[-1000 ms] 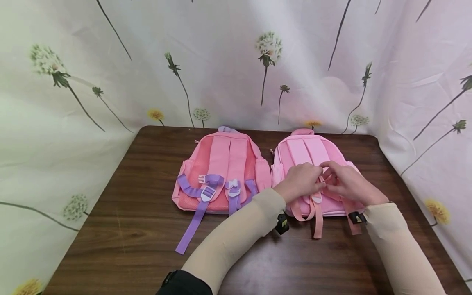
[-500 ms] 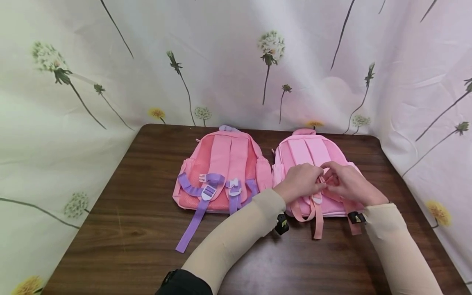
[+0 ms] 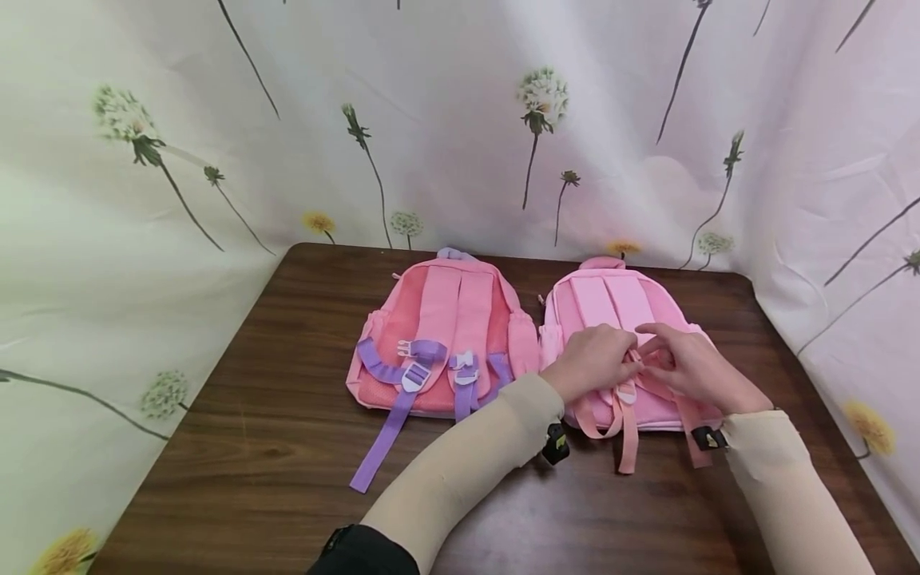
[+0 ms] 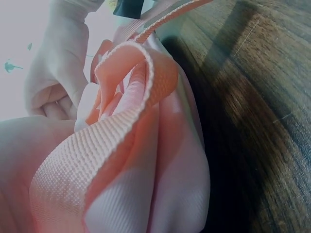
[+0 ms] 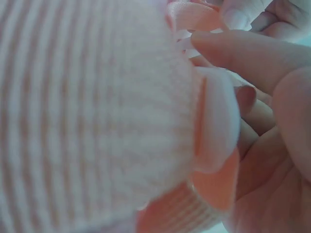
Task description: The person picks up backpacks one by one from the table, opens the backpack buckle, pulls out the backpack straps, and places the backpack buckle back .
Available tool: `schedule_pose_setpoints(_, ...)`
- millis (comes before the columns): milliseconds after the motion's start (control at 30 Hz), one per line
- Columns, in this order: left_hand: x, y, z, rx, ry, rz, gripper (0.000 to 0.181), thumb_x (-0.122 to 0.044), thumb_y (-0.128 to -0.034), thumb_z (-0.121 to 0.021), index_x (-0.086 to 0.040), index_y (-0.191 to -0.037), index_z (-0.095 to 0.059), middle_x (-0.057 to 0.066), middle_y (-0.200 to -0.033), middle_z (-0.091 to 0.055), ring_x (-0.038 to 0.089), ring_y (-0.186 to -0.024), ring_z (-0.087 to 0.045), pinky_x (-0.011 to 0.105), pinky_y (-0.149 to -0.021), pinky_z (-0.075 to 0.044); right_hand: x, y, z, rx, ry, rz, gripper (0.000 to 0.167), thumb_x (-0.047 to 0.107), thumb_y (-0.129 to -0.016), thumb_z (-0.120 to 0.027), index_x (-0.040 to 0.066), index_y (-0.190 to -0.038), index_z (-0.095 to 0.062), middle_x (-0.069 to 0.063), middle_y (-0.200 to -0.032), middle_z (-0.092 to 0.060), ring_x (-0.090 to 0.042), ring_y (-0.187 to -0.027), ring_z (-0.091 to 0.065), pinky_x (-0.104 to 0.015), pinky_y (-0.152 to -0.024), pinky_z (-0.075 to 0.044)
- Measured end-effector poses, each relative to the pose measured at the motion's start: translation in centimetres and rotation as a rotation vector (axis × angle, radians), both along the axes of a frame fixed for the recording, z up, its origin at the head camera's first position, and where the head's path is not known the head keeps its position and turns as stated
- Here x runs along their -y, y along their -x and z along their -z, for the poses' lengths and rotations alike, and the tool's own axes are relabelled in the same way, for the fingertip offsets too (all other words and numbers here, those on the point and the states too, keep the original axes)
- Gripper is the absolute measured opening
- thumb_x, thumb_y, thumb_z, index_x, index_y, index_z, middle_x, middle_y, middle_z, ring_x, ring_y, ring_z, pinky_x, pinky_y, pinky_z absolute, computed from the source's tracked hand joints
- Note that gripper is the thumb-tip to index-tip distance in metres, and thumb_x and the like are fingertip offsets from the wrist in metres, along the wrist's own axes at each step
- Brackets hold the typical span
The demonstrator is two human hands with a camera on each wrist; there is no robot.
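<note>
A light pink backpack (image 3: 664, 307) lies with its shoulder straps up, at the right of the table. My left hand (image 3: 592, 359) pinches a peach webbing strap on its lower part; the left thumb shows at the top of the right wrist view beside this strap (image 5: 194, 17). Facing it, my right hand (image 3: 686, 367) has thumb and fingers curled round the buckle area of the same strap, where a white plastic buckle (image 5: 218, 119) shows. The exact grip is partly hidden by the fingers. Below the hands, a loose strap end (image 3: 628, 447) hangs over the backpack's lower edge.
A second, coral pink backpack (image 3: 440, 311) lies just left of it, with purple straps (image 3: 381, 451) and white buckles (image 3: 415, 377). Both rest on a dark wooden table (image 3: 259, 375). A flower-printed cloth (image 3: 460, 144) hangs behind and at the sides.
The head view has shifted slightly, so the scene sits a little further right and lower. Both hands stay at the same place on the light pink backpack, with only slight finger movement.
</note>
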State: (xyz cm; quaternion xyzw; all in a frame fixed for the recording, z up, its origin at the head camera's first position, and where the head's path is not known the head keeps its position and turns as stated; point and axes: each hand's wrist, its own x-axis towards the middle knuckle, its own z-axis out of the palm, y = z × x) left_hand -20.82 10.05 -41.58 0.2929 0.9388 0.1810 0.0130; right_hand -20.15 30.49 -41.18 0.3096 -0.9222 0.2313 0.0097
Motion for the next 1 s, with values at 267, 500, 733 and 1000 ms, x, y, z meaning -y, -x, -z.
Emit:
schedule_pose_setpoints(267,-0.4,-0.1,0.4,0.007,0.019,-0.015,0.019,-0.045,-0.0973,-0.075,-0.027,-0.091,-0.068,-0.014,-0.083,-0.062,0.004,-0.076,-0.057,0.026,-0.060,-0.046,-0.1,0.0,0.4,-0.023,0.016,-0.055,0.061,-0.002,-0.081,-0.087,0.003,-0.136,-0.060,0.002,-0.093,-0.076,-0.002,-0.068,-0.060,-0.026,-0.062,-0.053)
schedule_pose_setpoints(500,-0.3,-0.2,0.6,0.026,-0.009,-0.006,0.017,-0.042,-0.0968,-0.075,-0.028,-0.090,-0.069,-0.013,-0.082,-0.062,0.005,-0.075,-0.057,0.025,-0.058,-0.046,-0.3,-0.1,0.8,-0.009,0.028,-0.047,0.063,-0.003,-0.081,-0.086,0.004,-0.137,-0.060,0.004,-0.092,-0.076,-0.002,-0.067,-0.060,-0.026,-0.061,-0.052)
schedule_pose_setpoints(733,0.4,0.2,0.3,0.032,-0.096,0.003,0.016,-0.042,-0.0954,-0.078,-0.027,-0.097,-0.075,-0.014,-0.085,-0.066,0.004,-0.077,-0.057,0.023,-0.061,-0.046,-0.1,0.0,0.5,0.020,0.031,-0.008,0.065,-0.006,-0.082,-0.085,0.003,-0.140,-0.058,0.001,-0.095,-0.077,-0.005,-0.074,-0.066,-0.027,-0.065,-0.056)
schedule_pose_setpoints(1000,1.5,0.5,-0.4,0.045,-0.153,0.002,0.021,-0.043,-0.0930,-0.080,-0.023,-0.100,-0.076,-0.014,-0.085,-0.067,0.005,-0.076,-0.058,0.021,-0.063,-0.045,-0.2,0.1,-0.2,0.082,0.030,-0.001,0.055,-0.003,-0.084,-0.085,0.009,-0.133,-0.065,0.003,-0.096,-0.073,-0.009,-0.079,-0.068,-0.029,-0.070,-0.059)
